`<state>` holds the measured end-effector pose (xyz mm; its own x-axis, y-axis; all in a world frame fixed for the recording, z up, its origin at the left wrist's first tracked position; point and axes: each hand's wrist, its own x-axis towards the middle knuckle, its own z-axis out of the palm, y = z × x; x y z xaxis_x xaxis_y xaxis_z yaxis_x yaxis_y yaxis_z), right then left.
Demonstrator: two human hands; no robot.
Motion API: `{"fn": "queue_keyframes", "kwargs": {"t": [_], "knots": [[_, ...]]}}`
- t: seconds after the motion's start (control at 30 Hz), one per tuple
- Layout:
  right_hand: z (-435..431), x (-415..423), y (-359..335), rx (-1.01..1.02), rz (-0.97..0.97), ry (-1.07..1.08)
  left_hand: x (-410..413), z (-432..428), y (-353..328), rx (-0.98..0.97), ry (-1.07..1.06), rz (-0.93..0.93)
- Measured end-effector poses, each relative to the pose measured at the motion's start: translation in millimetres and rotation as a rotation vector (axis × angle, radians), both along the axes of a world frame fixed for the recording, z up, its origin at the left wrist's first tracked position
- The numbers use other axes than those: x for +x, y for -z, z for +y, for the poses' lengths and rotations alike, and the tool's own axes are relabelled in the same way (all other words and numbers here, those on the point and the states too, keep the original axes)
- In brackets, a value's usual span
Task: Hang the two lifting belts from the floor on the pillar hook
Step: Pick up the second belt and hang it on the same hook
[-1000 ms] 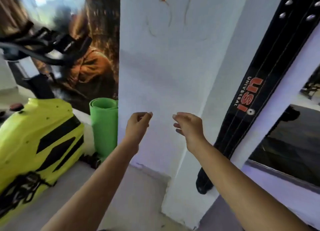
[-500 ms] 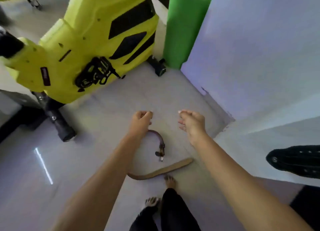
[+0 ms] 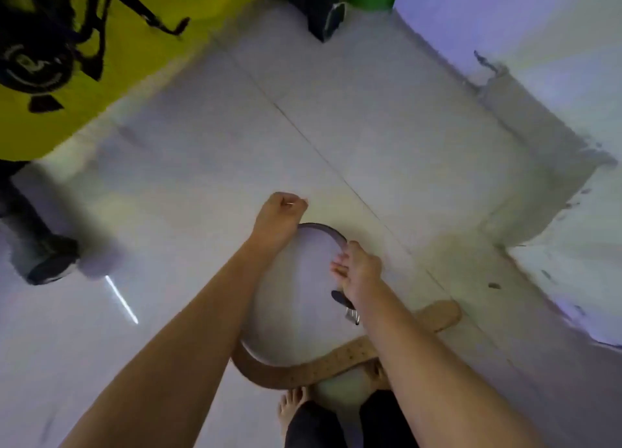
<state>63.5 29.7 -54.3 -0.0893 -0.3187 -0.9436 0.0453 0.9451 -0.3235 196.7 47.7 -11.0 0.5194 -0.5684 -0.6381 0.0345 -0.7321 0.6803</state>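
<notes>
Hands reach down: right hand touches the tan belt curled on the floor, grip unclear; left hand, at 11 o'clock, fisted, empty.

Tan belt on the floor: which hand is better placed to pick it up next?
Right, probably. The right hand is down on the tan belt's dark curved section beside the buckle, fingers touching it. The left hand is closed in a fist over the far end of the curve, with no visible grip.

Soft daylight, motion blur, wide-angle edge warp.
</notes>
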Motion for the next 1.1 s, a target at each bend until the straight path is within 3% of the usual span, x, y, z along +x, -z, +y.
{"fn": "queue_keyframes", "kwargs": {"t": [0.13,0.23,0.43,0.57,0.73,0.97,1.1], "knots": [[-15.6,21.3,94.3,0.093,-0.118,0.071,7.3,-27.0,91.2,0.020,0.055,-0.032],[-30.3,33.9,126.5,0.121,-0.136,0.153,7.7,-35.6,129.6,-0.007,0.032,-0.046],[-38.6,34.4,84.8,0.106,-0.172,0.313,-1.2,-31.9,107.3,-0.008,0.058,-0.054],[-31.2,13.9,-11.2,0.029,-0.164,0.420,-17.4,-20.2,23.0,-0.062,0.024,-0.021],[-30.5,-22.9,-176.0,-0.095,-0.124,0.266,-44.5,-27.7,-144.7,-0.127,0.141,0.014],[-15.7,-92.8,-443.9,-0.449,-0.097,0.060,-109.4,-41.3,-422.4,-0.222,0.601,0.077],[-16.3,-147.0,-581.1,-0.682,0.013,-0.064,-149.5,-45.7,-539.6,-0.376,0.738,0.106]]}}
